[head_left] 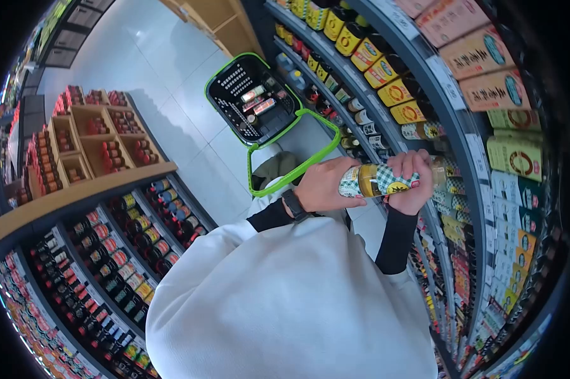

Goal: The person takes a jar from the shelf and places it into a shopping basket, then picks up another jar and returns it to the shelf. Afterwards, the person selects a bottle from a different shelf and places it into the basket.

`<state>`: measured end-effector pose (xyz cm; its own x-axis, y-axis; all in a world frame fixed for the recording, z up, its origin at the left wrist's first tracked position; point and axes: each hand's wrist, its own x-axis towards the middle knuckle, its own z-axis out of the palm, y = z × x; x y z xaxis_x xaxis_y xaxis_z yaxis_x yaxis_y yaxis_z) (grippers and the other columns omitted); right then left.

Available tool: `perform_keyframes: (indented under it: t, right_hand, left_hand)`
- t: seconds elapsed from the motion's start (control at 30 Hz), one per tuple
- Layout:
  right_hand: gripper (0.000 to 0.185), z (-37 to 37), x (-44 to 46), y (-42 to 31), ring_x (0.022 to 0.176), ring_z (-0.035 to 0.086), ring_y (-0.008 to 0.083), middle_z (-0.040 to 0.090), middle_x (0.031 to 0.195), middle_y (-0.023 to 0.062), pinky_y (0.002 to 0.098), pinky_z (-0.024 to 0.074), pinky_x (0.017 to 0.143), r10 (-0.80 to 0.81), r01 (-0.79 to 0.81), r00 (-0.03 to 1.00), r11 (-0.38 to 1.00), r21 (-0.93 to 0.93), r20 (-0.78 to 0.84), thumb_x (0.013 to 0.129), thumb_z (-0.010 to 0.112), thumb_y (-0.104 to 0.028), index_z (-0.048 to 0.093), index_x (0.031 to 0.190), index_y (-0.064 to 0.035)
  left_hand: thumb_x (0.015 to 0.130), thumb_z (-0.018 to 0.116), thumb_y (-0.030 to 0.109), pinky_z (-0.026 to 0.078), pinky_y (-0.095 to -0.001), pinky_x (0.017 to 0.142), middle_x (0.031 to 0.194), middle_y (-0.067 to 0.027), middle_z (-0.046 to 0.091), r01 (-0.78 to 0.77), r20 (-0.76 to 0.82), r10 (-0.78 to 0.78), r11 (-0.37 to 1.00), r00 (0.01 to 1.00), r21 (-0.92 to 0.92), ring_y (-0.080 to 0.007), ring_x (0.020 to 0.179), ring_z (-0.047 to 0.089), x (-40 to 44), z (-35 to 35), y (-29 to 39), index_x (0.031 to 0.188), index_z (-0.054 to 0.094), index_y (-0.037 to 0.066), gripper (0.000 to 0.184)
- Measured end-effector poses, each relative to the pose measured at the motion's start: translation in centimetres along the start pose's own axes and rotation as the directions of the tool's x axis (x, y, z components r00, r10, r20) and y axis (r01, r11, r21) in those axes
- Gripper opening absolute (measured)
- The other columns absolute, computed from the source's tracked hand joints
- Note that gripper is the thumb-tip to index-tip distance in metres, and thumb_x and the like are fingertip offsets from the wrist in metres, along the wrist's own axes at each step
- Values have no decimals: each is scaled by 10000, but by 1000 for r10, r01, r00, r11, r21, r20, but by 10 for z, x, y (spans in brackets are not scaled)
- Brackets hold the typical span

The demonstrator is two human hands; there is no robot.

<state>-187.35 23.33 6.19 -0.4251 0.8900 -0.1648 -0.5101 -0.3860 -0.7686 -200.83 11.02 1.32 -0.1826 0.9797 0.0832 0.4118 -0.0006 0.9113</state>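
Observation:
My two hands hold a bottle (pixel 368 180) of yellowish liquid, which lies roughly sideways in front of my chest. Its label has a green-and-white check with a yellow patch. My left hand (pixel 326 185), with a dark watch on the wrist, is closed about one end. The fingers of my right hand (pixel 414 180) wrap round the other end. A black shopping basket (pixel 225 82) with a green rim stands beyond my left hand, with several packaged items in it. Its green handle (pixel 310 165) tilts toward me and comes close to my left wrist, where I cannot tell whether they touch.
Close on my right, a tall shelf (pixel 468 164) carries rows of bottles and boxes. To the left stand a wooden display (pixel 102 142) of red-capped jars and lower shelves of bottles (pixel 108 252). Pale tiled floor (pixel 193 104) runs between them.

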Motion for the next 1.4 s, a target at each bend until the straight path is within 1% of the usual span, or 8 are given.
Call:
perform_keyframes:
  t: [0.17,0.27,0.47,0.63,0.83,1.03,1.17,1.4]
  right_hand:
    - [208,29,8,-6,558,441,161,400,570,7,342,406,687,-33,40,986,999,-35,165,857,505,-144,373,699,-119]
    - [237,41,14,-9,553,453,155,415,569,1,342,413,693,-49,115,953,971,-211,298,880,500,-159,380,681,-114]
    - [231,74,31,7,567,478,158,445,575,10,354,436,698,60,122,900,917,-381,433,901,482,-151,403,689,-103]
    - [211,105,37,34,576,499,173,464,581,24,373,446,709,117,140,829,904,-404,548,887,495,-125,426,691,-89]
    - [149,134,49,70,576,520,185,501,595,42,370,445,673,206,186,688,877,-443,696,886,522,-99,492,747,-53]
    - [89,134,72,142,667,541,190,571,731,76,326,444,697,350,224,590,795,-564,728,861,575,11,538,781,13]
    - [96,126,86,208,811,586,186,621,828,97,309,456,771,446,322,518,689,-649,730,802,637,94,566,777,34]
    - [190,72,119,363,773,585,293,596,768,96,361,473,823,497,511,269,653,-559,825,741,765,-70,581,767,-30]
  left_hand:
    - [639,803,449,459,-424,909,1153,-164,581,57,-122,-71,991,990,-117,-348,1087,552,-30,-38,-61,1249,509,48,788]
    - [641,804,370,443,-431,934,1165,-162,539,269,4,-272,953,962,142,-360,1098,519,-68,-57,-123,1224,532,68,711]
    - [650,735,226,504,-432,804,972,-112,617,315,153,-415,842,897,438,-312,966,601,-89,-64,-176,1084,600,108,469]
    - [647,689,159,509,-407,642,789,-71,634,452,-430,-247,750,868,482,-273,768,637,-77,-104,-200,918,620,102,285]
    - [768,624,160,483,-455,702,818,-143,623,668,-727,-318,700,609,254,-344,812,602,-119,-181,-259,937,587,63,198]
    - [889,549,170,456,-471,747,885,-175,634,607,-834,-419,784,358,-133,-397,867,588,-126,-155,-353,994,567,65,150]
    - [845,594,123,467,-453,781,915,-152,645,562,-860,-489,757,148,-334,-366,903,606,-113,-118,-399,976,599,71,141]
    - [841,588,107,465,-438,809,955,-143,633,595,-844,-535,694,49,-405,-356,927,596,-100,-62,-461,1032,572,72,195]
